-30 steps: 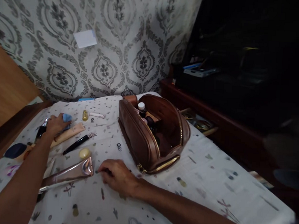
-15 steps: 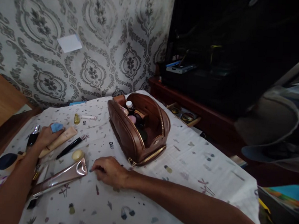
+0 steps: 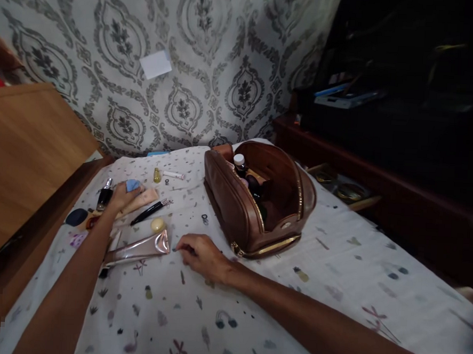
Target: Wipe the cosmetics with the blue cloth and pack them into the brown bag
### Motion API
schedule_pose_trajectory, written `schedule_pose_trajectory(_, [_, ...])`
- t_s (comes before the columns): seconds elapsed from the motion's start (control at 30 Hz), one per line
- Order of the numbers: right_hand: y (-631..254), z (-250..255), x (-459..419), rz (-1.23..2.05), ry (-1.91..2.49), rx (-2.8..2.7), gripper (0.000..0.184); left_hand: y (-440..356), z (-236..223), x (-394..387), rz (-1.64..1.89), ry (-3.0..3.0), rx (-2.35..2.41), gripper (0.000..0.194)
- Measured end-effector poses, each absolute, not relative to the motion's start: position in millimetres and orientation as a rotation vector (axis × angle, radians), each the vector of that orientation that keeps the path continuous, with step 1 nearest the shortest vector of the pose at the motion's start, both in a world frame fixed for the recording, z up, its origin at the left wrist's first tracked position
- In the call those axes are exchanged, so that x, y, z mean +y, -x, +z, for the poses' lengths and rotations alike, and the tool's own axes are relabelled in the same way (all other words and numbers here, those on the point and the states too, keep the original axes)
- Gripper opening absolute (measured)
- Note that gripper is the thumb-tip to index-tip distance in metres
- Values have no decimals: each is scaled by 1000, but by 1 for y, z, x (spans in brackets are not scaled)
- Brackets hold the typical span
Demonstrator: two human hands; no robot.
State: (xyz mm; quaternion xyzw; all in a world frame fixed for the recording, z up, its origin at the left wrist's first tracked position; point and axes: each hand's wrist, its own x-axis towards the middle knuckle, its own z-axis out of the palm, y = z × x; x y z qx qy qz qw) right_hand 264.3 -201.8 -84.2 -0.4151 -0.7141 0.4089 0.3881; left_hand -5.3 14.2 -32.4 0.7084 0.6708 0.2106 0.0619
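Observation:
My left hand [image 3: 122,195] reaches over the cosmetics at the left, its fingers closed around a small blue piece [image 3: 132,185] whose kind I cannot make out. Under and beside it lie a beige tube [image 3: 144,198] and a black pen-like tube [image 3: 149,212]. My right hand [image 3: 203,256] rests on the cloth with curled fingers, and no object shows in it. Left of its fingertips are a shiny rose-gold tube [image 3: 142,247] and a round cream-coloured item [image 3: 157,225]. Behind it stands an open brown toiletry bag [image 3: 235,203], holding a white-capped dark bottle [image 3: 239,164] and other items.
A dark bottle [image 3: 105,194] and a dark oval item [image 3: 76,217] lie at the left. A small gold bottle [image 3: 157,175] and a white stick [image 3: 173,175] sit farther back. A wooden cabinet [image 3: 33,159] borders the left; an open drawer [image 3: 365,203] juts out at the right.
The camera has turned left, so everything appears farther right. My left hand keeps the blue piece over the tubes, and my right hand stays curled beside the bag.

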Motion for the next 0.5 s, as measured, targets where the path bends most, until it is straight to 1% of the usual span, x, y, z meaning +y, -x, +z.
schedule_pose_trajectory(0.13, [-264,-85,-202,1057,1046,-1806,26,-12,-31,17,769,-2192,1986,28])
schedule_pose_trajectory(0.23, [-264,-87,-202,1057,1041,-1801,25,-31,-30,17,822,-2239,1855,24])
schedule_pose_trajectory(0.4, [-263,-90,-201,1080,1047,-1797,21,-58,-26,10,841,-2236,1604,32])
schedule_pose_trajectory(0.5, [-263,-91,-201,1095,1034,-1794,21,-63,-26,9,888,-2168,1593,37])
